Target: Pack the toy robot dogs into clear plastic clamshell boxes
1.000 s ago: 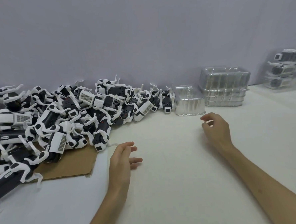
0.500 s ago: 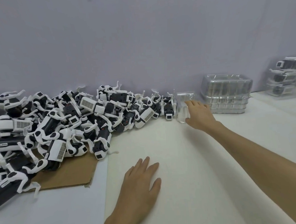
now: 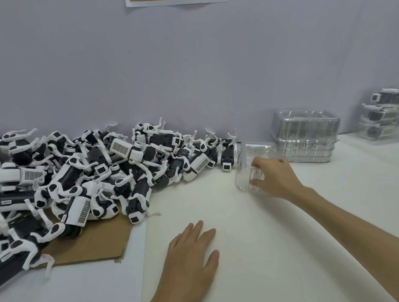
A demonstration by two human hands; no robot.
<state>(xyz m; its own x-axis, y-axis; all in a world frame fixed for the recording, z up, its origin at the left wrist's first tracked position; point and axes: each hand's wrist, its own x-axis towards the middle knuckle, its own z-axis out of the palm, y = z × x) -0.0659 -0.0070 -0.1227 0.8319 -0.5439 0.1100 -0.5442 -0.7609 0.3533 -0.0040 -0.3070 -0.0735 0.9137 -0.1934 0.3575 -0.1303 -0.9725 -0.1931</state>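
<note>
Clear clamshell box (image 3: 250, 154) near the back of the counter (image 3: 292, 238), held in the right hand (image 3: 275, 179): grip grasping it, fingers curled round its right side. Cannot tell if it is clear of the counter. Just left of the box, the nearest toy robot dog (image 3: 227, 157), the edge of a big pile of dogs (image 3: 90, 176) lying partly on cardboard (image 3: 92, 241). To the right, a stack of empty clamshells (image 3: 305, 135); farther right, packed boxes (image 3: 385, 113). Left hand (image 3: 188, 256) released, flat on the counter, well apart.
</note>
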